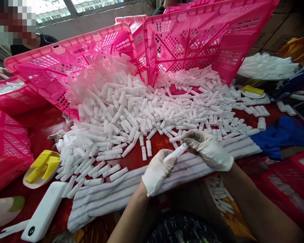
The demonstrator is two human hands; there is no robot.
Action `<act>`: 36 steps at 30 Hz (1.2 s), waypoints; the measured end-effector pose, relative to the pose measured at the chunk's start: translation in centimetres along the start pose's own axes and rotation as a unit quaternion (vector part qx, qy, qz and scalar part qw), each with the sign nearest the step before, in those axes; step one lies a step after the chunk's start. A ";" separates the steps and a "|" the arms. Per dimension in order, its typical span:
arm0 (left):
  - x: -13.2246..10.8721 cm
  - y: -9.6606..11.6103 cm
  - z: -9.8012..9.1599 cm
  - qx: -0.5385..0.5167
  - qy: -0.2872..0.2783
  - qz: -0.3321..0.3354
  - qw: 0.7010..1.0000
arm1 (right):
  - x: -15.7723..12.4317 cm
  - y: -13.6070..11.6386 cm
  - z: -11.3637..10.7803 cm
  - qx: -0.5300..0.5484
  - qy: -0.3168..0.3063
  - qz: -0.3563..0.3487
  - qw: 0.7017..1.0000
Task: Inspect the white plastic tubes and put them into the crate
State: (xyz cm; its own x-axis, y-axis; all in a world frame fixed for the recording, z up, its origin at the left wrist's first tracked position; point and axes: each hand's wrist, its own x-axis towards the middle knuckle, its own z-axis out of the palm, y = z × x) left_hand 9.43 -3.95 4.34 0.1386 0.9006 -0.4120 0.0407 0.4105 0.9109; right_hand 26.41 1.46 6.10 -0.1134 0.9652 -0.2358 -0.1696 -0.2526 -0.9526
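Both my hands wear whitish gloves with soiled fingertips. One white plastic tube with a dark mark near its right end is held between them, above a striped towel. My left hand has its fingers closed round the tube's lower left end. At the upper right end, my right hand pinches the tube with thumb and fingers. A large heap of similar white tubes lies just beyond my hands, spilling onto the red table. Several tubes in it carry small dark marks.
Pink crates stand tilted behind the heap. Yellow pieces in a white dish and a white device lie at the left. Blue cloth sits at the right. A person's dark sleeve shows at the upper left.
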 end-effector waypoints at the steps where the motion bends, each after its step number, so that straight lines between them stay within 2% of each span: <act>1: 0.1 -0.3 0.1 0.003 0.008 0.011 1.000 | 0.0 0.0 0.1 -0.005 0.004 -0.006 1.000; 3: 0.2 -0.9 0.2 -0.014 -0.009 0.027 0.999 | -0.2 0.2 0.4 -0.025 0.006 -0.031 0.999; 5: 0.3 -1.2 0.4 -0.054 -0.024 0.027 0.998 | -0.6 0.6 0.9 -0.060 -0.019 -0.057 0.996; 9: 0.3 -1.3 1.1 -0.223 -0.101 -0.003 0.970 | -1.4 1.9 1.4 -0.100 -0.092 -0.086 0.987; 10: 0.3 -1.3 1.2 -0.244 -0.102 -0.002 0.964 | -1.6 2.2 1.3 -0.088 -0.081 -0.098 0.988; 12: 0.4 -1.4 1.5 -0.249 -0.086 0.006 0.965 | -1.7 2.8 1.0 -0.044 -0.022 -0.123 0.991; 15: 0.4 -1.4 1.7 -0.201 -0.051 0.012 0.978 | -1.6 3.4 0.6 0.002 0.053 -0.120 0.991; 18: 0.3 -1.3 1.6 -0.121 -0.012 0.025 0.992 | -1.5 3.6 0.4 -0.005 0.039 -0.073 0.997; 20: 0.2 -1.4 1.6 -0.029 0.051 0.067 0.996 | -1.4 3.4 0.4 -0.016 0.027 -0.045 0.998; 23: 0.0 -1.5 1.9 0.086 0.134 0.128 0.979 | -1.4 3.0 0.9 -0.049 0.010 -0.051 0.997; 26: -0.2 -1.7 2.6 0.086 0.132 0.122 0.980 | -1.8 2.8 1.5 -0.088 -0.014 -0.113 0.990; 28: -0.4 -1.9 2.7 0.088 0.085 0.105 0.987 | -2.5 2.9 1.1 -0.111 -0.020 -0.124 0.986; 30: -0.6 -2.1 1.8 0.128 0.003 0.104 0.986 | -3.6 2.9 -0.5 -0.155 -0.014 -0.085 0.984; 31: -0.7 -2.1 1.1 0.156 -0.022 0.114 0.981 | -4.2 2.9 -1.9 -0.192 -0.002 -0.055 0.980; 32: -0.7 -2.2 0.1 0.189 -0.023 0.132 0.973 | -4.8 2.8 -3.3 -0.239 0.008 -0.024 0.971; 33: -0.6 -2.1 -1.0 0.227 0.001 0.154 0.962 | -5.4 2.7 -4.8 -0.292 0.017 0.003 0.956; 34: -0.5 -2.0 -2.1 0.268 0.048 0.178 0.946 | -5.8 2.6 -6.2 -0.345 0.020 0.017 0.938; 36: 0.2 -1.6 -3.7 0.351 0.117 0.202 0.907 | -6.0 2.4 -7.7 -0.430 0.022 0.013 0.903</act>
State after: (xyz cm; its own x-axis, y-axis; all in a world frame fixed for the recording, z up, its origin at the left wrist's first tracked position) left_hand 5.73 -3.91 2.75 0.0722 0.9966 0.0408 0.6652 -0.0786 0.7426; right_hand 34.21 -4.41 3.75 -0.0635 0.9666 -0.2485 0.6570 -0.1469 -0.7394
